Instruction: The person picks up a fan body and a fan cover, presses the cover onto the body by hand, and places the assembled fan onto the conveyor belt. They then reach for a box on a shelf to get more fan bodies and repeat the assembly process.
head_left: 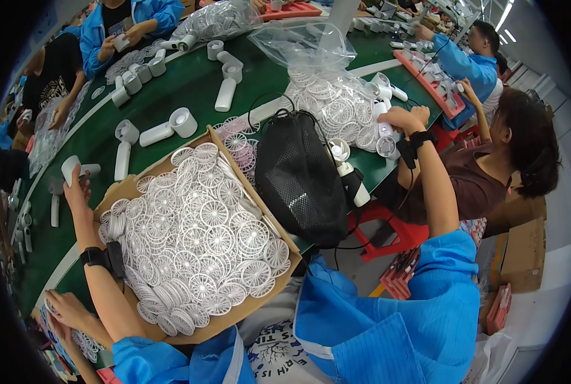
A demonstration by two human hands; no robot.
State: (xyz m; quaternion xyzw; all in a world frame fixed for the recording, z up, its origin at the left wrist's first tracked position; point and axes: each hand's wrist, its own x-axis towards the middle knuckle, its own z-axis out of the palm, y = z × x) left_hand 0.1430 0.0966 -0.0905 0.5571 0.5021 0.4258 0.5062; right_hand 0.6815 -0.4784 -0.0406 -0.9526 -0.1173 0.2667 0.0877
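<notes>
Reaching out at the left, my left hand (79, 194) is closed on a white handheld fan body (71, 168) with a round head and a short handle. At the right side of the green belt, the fingers of my right hand (402, 120) are curled by small white round fan parts (385, 130); what they hold, if anything, is hidden. Between my arms sits a cardboard box (293, 257) heaped with white spoked fan grilles (199, 230). Close to my right hand lies a clear plastic bag (324, 51) of more grilles. A white fan blade (339, 150) lies near it.
A black mesh bag (298, 179) with cables stands right of the box. More white fan bodies (183, 121) lie along the green belt (164, 150). A co-worker in brown (477, 160) sits close on my right, beside a red stool (394, 237). Other people work across the belt.
</notes>
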